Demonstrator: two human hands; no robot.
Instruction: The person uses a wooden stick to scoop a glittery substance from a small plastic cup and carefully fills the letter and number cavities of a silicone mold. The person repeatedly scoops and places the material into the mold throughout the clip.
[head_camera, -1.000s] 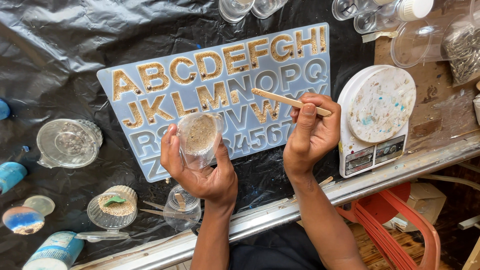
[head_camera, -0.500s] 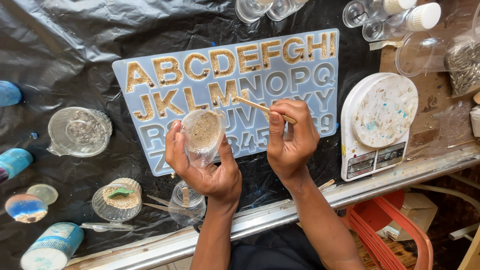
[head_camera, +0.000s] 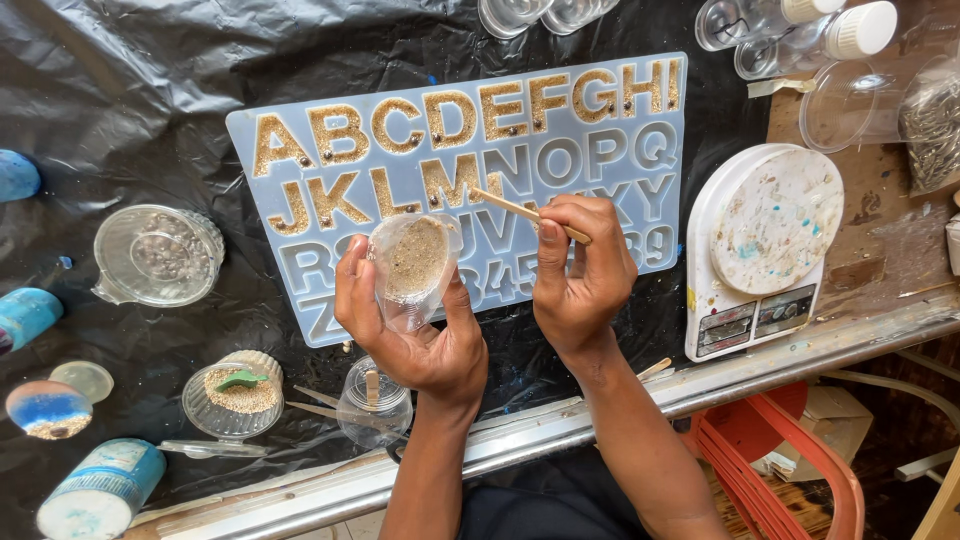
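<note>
Black sheet (head_camera: 150, 120); stick (head_camera: 525, 213) pointing upper-left

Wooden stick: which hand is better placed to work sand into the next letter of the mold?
Right, probably. The right hand already pinches the wooden stick, its tip over the letter mold near the last filled letter. The left hand is occupied, its grip around the cup of sand.
</note>
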